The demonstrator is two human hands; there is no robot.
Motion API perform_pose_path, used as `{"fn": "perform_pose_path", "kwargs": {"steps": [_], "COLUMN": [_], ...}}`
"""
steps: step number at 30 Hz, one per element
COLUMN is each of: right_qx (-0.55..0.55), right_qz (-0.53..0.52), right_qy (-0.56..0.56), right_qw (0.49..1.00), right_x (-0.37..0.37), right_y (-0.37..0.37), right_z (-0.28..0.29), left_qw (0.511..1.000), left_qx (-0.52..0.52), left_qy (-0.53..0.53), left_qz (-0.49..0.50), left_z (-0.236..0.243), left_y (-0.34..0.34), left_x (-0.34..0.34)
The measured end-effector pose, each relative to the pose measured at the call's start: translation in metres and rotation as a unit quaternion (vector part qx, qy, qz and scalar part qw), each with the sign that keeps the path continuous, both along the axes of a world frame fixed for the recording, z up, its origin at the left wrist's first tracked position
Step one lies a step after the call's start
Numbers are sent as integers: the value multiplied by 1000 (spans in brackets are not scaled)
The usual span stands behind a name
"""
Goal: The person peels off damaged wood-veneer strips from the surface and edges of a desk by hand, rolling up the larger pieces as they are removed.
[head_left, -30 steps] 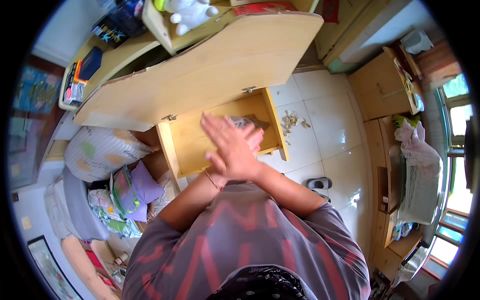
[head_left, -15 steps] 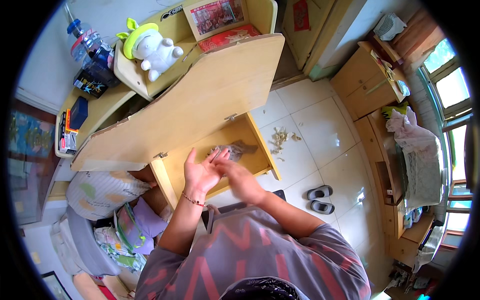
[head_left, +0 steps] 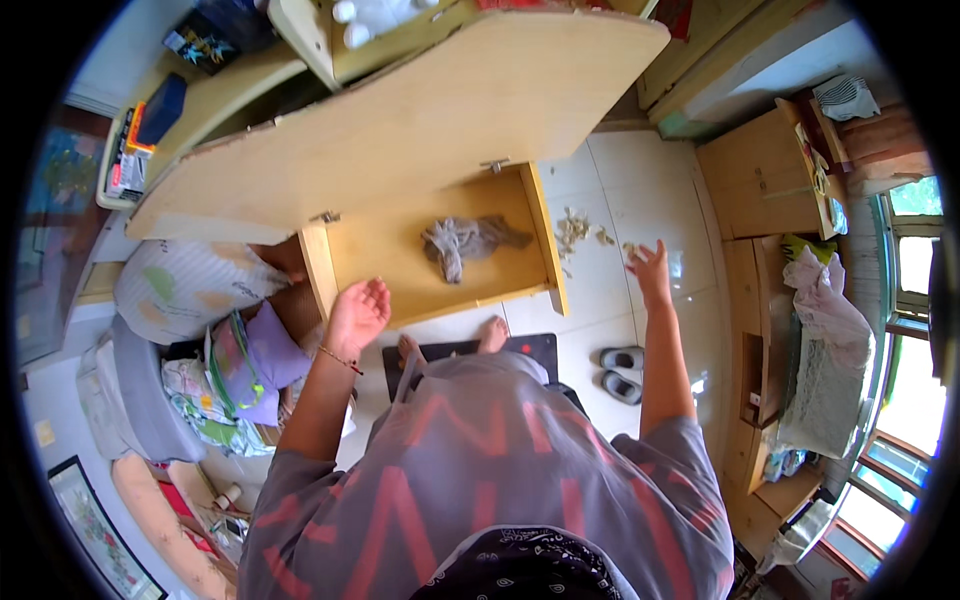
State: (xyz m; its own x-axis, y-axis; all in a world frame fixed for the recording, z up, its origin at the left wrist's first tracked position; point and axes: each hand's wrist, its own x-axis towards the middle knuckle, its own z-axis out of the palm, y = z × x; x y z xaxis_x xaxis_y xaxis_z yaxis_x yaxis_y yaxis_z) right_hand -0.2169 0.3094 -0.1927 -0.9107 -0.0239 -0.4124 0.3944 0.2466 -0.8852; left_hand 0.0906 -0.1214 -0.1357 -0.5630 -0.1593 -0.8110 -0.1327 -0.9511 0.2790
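A wooden box-like compartment (head_left: 385,265) lies open in front of me, its big pale panel (head_left: 400,125) raised on two metal hinges. Inside rests a crumpled greyish cloth or thin bag (head_left: 463,243); which of the two I cannot tell. My left hand (head_left: 361,314), with a beaded bracelet at the wrist, is held palm up by the compartment's near left corner, fingers loosely curled and nothing visible in it. Out to the right, my right hand (head_left: 651,272) is open with fingers spread, above the tiled floor near pale dry scraps (head_left: 573,230).
Grey slippers (head_left: 622,375) sit on the tiles at right. My bare feet are on a dark mat (head_left: 540,350). Cushions and bags (head_left: 262,360) crowd the left side. Wooden cabinets (head_left: 755,200) line the right wall by the windows. A shelf unit (head_left: 235,75) stands behind the panel.
My hands, which were together over the compartment, have parted: the left drew back left, the right swung out right. The cloth or bag is now in full sight. The view has tilted lower.
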Motion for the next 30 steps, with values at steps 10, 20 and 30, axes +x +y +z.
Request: {"fn": "perform_pose_path", "kwargs": {"steps": [10, 20, 30], "right_qx": [50, 63, 30], "right_qz": [129, 465, 263], "right_qy": [22, 35, 760], "right_qw": [990, 882, 593], "right_x": [35, 194, 206], "right_y": [-63, -341, -532], "right_z": [16, -17, 239], "left_qw": [985, 894, 972], "left_qx": [-163, -411, -44], "left_qy": [-35, -122, 141], "left_qz": [48, 133, 184], "left_z": [-65, -124, -201], "left_y": [-49, -184, -260], "left_x": [60, 50, 16]}}
